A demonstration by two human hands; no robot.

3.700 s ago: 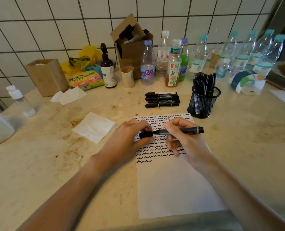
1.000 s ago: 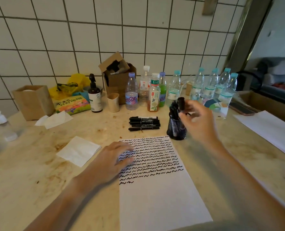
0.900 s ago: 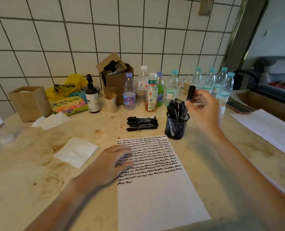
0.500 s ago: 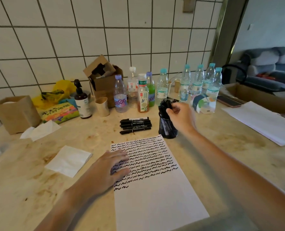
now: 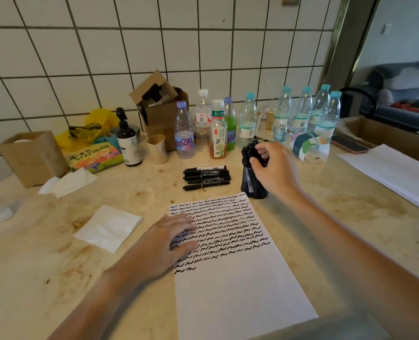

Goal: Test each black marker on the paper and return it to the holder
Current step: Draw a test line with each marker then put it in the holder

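head-worn view, forward and down over the countertop [image 5: 56, 253]

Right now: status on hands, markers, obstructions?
Left hand flat on scribbled white paper. Right hand fingering black markers in black mesh holder. Nothing blocking.

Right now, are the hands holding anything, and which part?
The right hand grips the top ends of markers in the holder. The left hand just presses the paper.
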